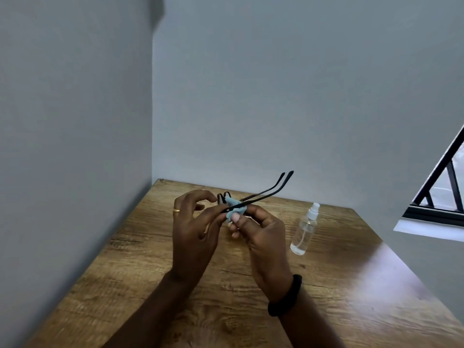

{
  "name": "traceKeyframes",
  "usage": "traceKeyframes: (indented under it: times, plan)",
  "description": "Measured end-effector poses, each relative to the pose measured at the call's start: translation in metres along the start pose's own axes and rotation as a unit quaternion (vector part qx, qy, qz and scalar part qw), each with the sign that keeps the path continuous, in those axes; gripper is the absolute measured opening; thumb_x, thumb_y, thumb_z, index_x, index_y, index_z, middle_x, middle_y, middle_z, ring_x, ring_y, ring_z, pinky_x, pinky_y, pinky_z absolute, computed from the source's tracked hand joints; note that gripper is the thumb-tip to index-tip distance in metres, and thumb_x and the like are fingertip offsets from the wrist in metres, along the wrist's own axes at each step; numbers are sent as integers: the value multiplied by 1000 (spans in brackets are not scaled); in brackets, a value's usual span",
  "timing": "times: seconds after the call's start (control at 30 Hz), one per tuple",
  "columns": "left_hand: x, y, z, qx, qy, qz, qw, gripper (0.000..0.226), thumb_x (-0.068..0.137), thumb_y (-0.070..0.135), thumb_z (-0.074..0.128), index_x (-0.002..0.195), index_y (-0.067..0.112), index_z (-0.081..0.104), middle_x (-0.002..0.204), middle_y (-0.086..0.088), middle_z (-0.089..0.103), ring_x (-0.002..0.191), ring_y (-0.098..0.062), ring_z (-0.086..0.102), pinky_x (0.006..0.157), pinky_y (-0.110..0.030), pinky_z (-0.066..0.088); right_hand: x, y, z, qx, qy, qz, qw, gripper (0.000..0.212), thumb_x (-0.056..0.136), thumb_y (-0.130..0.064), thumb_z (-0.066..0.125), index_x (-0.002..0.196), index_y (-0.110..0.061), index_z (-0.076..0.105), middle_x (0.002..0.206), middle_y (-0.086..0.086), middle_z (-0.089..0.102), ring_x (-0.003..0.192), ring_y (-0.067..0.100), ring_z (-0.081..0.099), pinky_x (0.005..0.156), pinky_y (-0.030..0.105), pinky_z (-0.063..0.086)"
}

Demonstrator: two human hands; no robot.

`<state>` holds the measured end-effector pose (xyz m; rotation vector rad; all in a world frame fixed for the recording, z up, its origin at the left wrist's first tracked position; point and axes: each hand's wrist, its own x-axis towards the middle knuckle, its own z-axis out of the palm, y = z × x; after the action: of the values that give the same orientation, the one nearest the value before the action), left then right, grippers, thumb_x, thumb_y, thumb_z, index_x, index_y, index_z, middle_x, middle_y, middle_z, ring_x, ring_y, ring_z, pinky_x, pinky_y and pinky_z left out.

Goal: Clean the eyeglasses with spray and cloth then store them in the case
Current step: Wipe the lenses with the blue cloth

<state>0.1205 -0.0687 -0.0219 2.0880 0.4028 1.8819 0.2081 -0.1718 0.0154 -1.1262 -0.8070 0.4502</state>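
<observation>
Head view: we look down on a wooden table point(351, 285) with strong grain and a pale sheen of light on its right part.
Near edge: our two forearms come up from below over the wood; a black wristband point(286, 297) sits on the right wrist.
Left hand point(193, 232): the fingers are curled, and thumb and fingertips pinch the eyeglasses point(263, 194) at the front of the frame; a gold ring point(176, 210) shows on one finger.
Right hand point(263, 237): thumb and fingers pinch a light blue cloth point(234, 209), bunched round the near temple close to the hinge.
Eyeglasses: the dark frame is held in the air over the middle of the table, between our hands, with both temples unfolded and pointing away to the right and upward.
Spray bottle point(305, 229): clear with a white nozzle, it stands upright on the wood to the right of the right hand, apart from it.
Open room: the widest stretches of wood lie near us under the forearms and to the right past the bottle.
Far edges: the back edge runs along the back wall point(301, 96) and the left edge along the left wall point(75, 121); we cannot tell whether they touch.
Walls: plain grey, they meet in a corner behind the table's far left corner.
Window point(442, 187): dark-framed with bars, it stands at the right above a white sill, beyond the table's right edge.
</observation>
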Motion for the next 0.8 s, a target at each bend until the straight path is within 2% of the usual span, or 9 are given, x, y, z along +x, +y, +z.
traceKeyframes:
  times: [0.13,0.23,0.3,0.37,0.47,0.67,0.8]
  plan:
    - [1,3,1,40,6,50,998,20,96,22,67,102,9,80,116,3,57,115,-11,44,93,-25,43,0,1,-3,-66,9,-65,996,14,88,-2,73,103,-3,75,72,10,71,60,17,57,58,28,49]
    - [2,8,1,54,18,89,994,24,99,24,65,95,5,80,111,1,58,109,-18,50,101,-16,33,-2,4,-3,-115,33,-114,986,17,86,-12,76,103,-11,75,68,17,64,58,19,52,56,33,44]
    - [2,9,1,56,21,100,993,24,99,22,65,92,4,79,110,0,58,108,-20,51,102,-16,32,-3,6,-3,-132,46,-135,981,15,86,-12,75,102,-11,74,66,6,60,58,14,51,55,28,43]
    - [1,9,2,56,21,105,993,21,97,20,67,91,4,79,110,0,58,109,-19,50,102,-17,33,-5,5,-3,-133,52,-148,979,12,88,-7,75,100,-8,73,64,1,60,56,10,50,54,24,42]
    - [2,8,2,64,25,106,992,23,98,24,67,95,5,80,108,-2,62,108,-21,52,101,-18,35,-6,1,-4,-122,62,-162,977,12,87,-14,74,98,-8,73,67,7,64,56,12,56,54,25,45]
    - [2,8,3,72,14,100,992,18,95,21,72,98,7,82,101,-8,70,104,-24,57,103,-18,33,-10,-5,-8,-93,74,-169,978,20,85,-23,74,98,-8,73,69,5,69,57,13,60,54,27,48]
    - [3,7,2,65,13,99,993,16,94,19,73,99,7,81,101,-7,71,105,-22,56,103,-17,32,-12,-19,-19,-74,74,-173,979,9,89,-16,71,96,-10,74,68,6,67,55,15,56,50,27,46]
